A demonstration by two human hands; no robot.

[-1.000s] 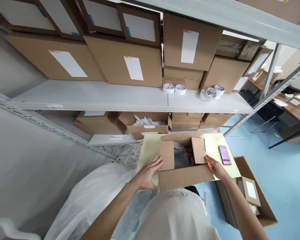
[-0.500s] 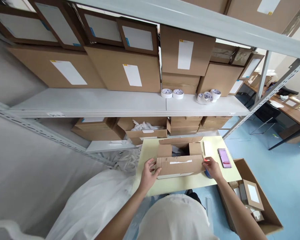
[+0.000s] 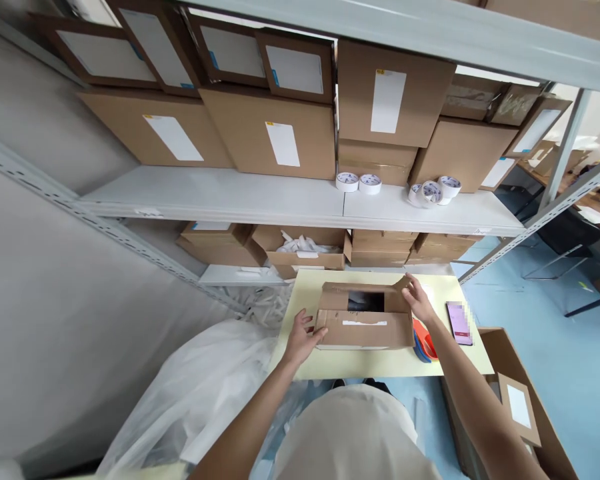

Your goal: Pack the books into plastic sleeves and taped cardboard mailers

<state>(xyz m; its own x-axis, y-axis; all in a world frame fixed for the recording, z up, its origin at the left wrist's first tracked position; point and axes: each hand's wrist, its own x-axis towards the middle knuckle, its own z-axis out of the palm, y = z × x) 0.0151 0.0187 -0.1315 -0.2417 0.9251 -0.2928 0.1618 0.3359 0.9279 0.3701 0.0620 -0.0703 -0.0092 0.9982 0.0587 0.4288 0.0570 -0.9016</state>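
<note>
While my left hand (image 3: pixel 301 338) spreads its fingers wide, thumb on the carton (image 3: pixel 363 335), my right hand (image 3: pixel 418 299) keeps narrow fingers at the far flap's (image 3: pixel 396 289) right end, pinching or not, I can't tell! The carton sits mid-tabletop (image 3: pixel 340 368), an orange-and-blue tool (image 3: pixel 421 331) just right, a phone (image 3: pixel 459 323) farther right, tape rolls (image 3: pixel 370 188) on the far shelf (image 3: pixel 230 193).
</note>
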